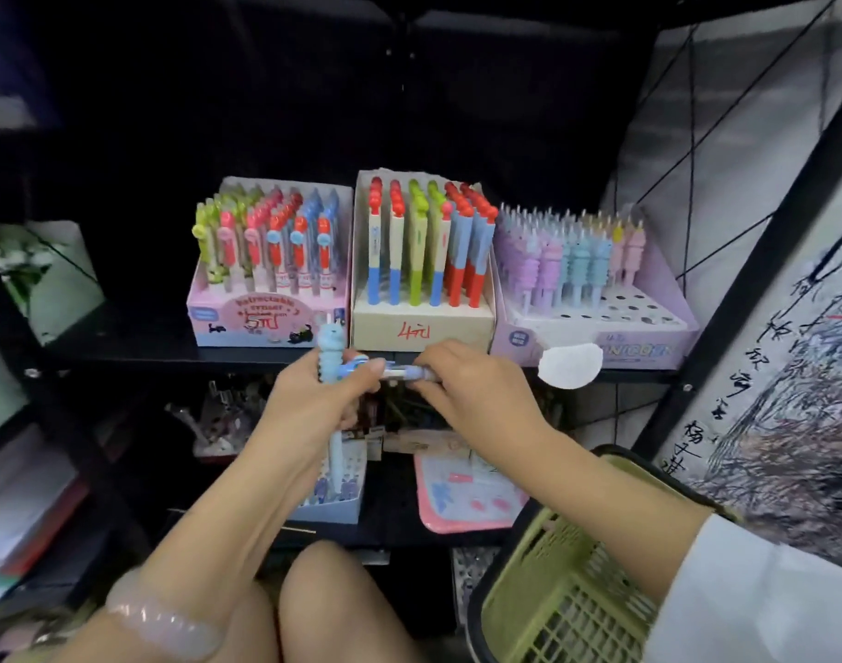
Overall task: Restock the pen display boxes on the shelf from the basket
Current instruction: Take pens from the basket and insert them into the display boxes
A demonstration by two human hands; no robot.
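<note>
- Hands meet just in front of the shelf edge [170,358], below the middle display box.
- Left hand [309,399] comes up from the lower left, forearm angled toward the shelf, a pale bead bracelet [163,619] on the wrist. Its fingers are curled round a light blue pen [332,370] held upright, the animal-shaped top standing above the fist and the barrel running down below the palm.
- Right hand [471,380] reaches in from the lower right, back of the hand facing up, white sleeve [754,600] at the forearm. Its fingertips pinch a second pen [400,372] lying roughly level; the left thumb touches that pen's other end.
- Green basket [553,595] sits at the lower right, under the right forearm; its contents cannot be made out.
- Three display boxes stand side by side on the shelf: a pink box [266,299] on the left with green, red and blue pens, a beige box [424,303] in the middle with taller pens, and a lilac box [596,313] on the right.
- Lilac box holds purple, blue and pink pens in its back rows, while its front rows show open holes.
- White oval tag [571,366] hangs off the front of the lilac box.
- Lower shelf [390,523] carries more stationery, too dim to identify.
</note>
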